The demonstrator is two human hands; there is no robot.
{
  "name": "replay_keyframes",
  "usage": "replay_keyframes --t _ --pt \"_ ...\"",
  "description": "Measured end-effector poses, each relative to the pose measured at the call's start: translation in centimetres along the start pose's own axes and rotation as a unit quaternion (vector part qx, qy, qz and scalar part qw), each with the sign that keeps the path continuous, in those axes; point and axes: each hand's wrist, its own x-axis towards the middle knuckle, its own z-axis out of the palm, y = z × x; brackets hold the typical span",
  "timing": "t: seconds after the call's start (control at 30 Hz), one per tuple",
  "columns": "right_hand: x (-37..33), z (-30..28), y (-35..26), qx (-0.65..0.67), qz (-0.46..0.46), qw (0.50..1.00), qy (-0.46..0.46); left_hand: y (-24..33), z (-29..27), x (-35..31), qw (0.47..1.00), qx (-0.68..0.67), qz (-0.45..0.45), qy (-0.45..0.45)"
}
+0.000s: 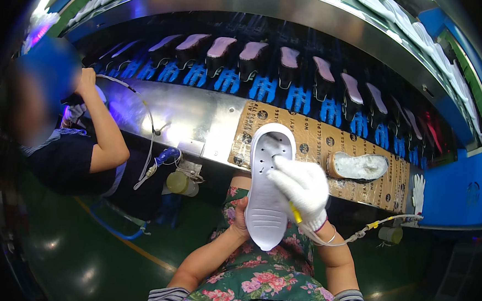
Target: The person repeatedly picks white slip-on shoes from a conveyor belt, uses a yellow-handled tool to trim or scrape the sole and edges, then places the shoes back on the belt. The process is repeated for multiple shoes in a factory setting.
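A white shoe sole [267, 204] is held lengthwise in front of me, toe end away and its hollow inner side up, with small holes in its upper half. My left hand [239, 217], bare, grips its left edge near the heel. Over the right side of the sole is my right hand [303, 190], in a white knit glove, its fingers closed around a slim yellow-handled glue brush [295, 212] fed by a clear hose. The fingers cover the brush's tip, and the area near the toe is blurred.
A cardboard-covered bench [240, 142] carries a shoe sole filled with white material [359, 166]. Beyond it hang several shoe lasts [252, 50] over blue holders [262, 88]. A co-worker [105, 139] is at left. A white glove [418, 191] lies by a blue panel [453, 184].
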Motion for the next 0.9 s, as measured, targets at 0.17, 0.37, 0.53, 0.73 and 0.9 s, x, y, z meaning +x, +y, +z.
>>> replay_keyframes --t 0.17,0.37,0.53,0.73,0.9 --pt "-1.7 0.8 -1.2 0.204 0.070 0.975 -0.049 0.1 -1.0 0.1 0.995 -0.066 0.041 0.055" --pt "-1.7 1.4 -0.4 0.098 0.045 0.994 0.015 0.3 -2.4 0.4 0.997 -0.006 0.047 0.055" --pt "-2.6 1.8 -0.9 0.256 0.082 0.962 -0.040 1.6 -2.0 2.5 0.986 -0.143 0.075 0.051" --pt "-3.0 3.2 -1.0 0.130 0.044 0.991 0.009 2.7 -0.4 3.6 0.994 -0.045 0.098 -0.028" --pt "-3.0 2.3 -1.9 0.296 0.114 0.947 -0.045 3.4 1.4 5.3 0.969 -0.128 0.120 -0.175"
